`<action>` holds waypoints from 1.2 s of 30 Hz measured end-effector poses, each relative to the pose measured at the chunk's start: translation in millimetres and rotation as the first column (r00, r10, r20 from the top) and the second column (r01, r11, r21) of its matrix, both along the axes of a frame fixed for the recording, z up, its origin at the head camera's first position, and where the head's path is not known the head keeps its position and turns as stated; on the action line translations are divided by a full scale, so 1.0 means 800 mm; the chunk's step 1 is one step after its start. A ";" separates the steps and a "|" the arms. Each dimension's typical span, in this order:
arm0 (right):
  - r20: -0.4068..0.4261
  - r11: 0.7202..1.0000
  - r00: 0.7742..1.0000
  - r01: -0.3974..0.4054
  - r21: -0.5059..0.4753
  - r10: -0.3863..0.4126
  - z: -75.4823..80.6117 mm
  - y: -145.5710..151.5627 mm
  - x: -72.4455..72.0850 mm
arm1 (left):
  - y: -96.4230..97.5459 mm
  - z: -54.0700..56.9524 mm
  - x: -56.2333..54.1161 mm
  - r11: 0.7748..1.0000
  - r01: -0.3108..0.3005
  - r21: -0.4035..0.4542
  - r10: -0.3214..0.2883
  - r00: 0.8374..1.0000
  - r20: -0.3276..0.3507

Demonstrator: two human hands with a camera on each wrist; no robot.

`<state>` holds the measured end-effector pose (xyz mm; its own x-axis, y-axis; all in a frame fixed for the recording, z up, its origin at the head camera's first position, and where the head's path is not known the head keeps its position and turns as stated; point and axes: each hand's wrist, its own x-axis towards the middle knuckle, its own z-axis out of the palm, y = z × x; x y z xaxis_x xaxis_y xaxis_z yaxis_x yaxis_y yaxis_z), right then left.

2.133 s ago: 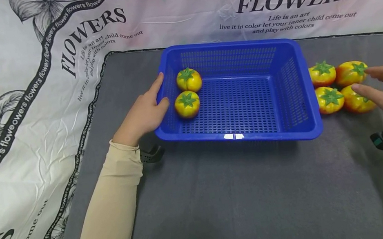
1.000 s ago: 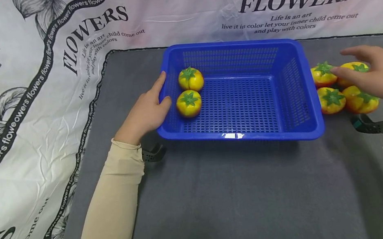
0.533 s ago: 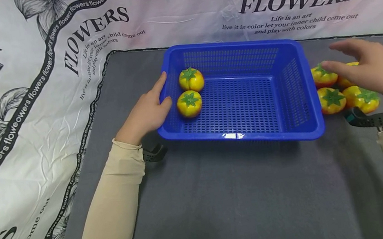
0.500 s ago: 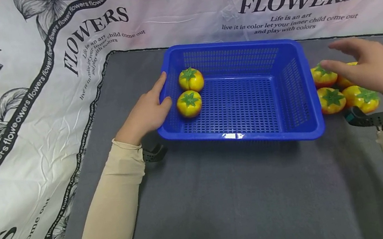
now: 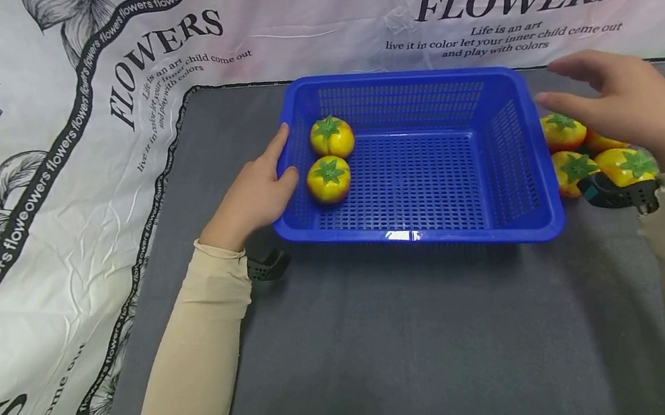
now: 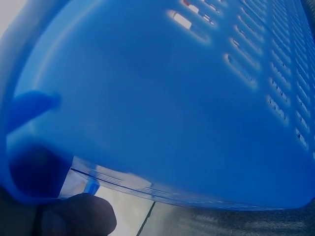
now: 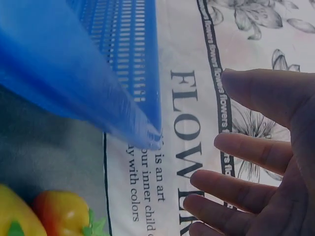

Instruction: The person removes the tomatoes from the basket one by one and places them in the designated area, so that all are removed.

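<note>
In the head view a blue plastic basket [image 5: 413,185] stands on the grey table, its perforated wall [image 6: 162,108] filling the left wrist view. My left hand [image 5: 251,202] holds its left rim, the thumb and index finger at the edge. Inside, along the left side, sit two yellow tomatoes, a rear one [image 5: 331,138] and a front one [image 5: 328,180], with green star-shaped tops. My right hand [image 5: 633,101] hovers with spread fingers and holds nothing, above a cluster of several red-and-yellow tomatoes [image 5: 626,165] right of the basket. It partly hides the rear ones.
Behind and left of the table hangs white cloth [image 5: 306,32] with flower drawings and lettering. The grey tabletop [image 5: 429,336] stretches in front of the basket. Black camera mounts [image 5: 268,266] stick out from both wrists.
My right hand has moved up and to the left, from beside the tomato cluster to above its rear, near the basket's right rim. My left hand and the basket have hardly moved.
</note>
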<state>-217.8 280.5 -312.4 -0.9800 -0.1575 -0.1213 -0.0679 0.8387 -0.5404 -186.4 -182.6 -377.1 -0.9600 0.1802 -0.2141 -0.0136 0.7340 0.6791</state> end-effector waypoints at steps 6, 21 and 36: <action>0.001 0.998 0.999 -0.036 -0.045 0.036 0.005 -0.015 -0.008 | -0.001 0.000 0.000 1.000 -0.001 -0.001 0.001 1.000 0.005; 0.019 0.992 0.994 -0.110 -0.057 0.111 0.004 -0.066 -0.025 | -0.004 -0.004 0.002 1.000 0.006 -0.009 -0.007 1.000 -0.013; -0.046 0.973 0.973 -0.227 -0.039 0.225 0.002 -0.115 -0.046 | -0.004 -0.002 -0.003 0.999 0.033 0.007 -0.033 0.999 -0.012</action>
<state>-254.4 188.4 -310.6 -0.9224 -0.3800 -0.0696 -0.2761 0.7746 -0.5691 -188.5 -185.6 -378.9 -0.9559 0.2135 -0.2016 0.0185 0.7290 0.6842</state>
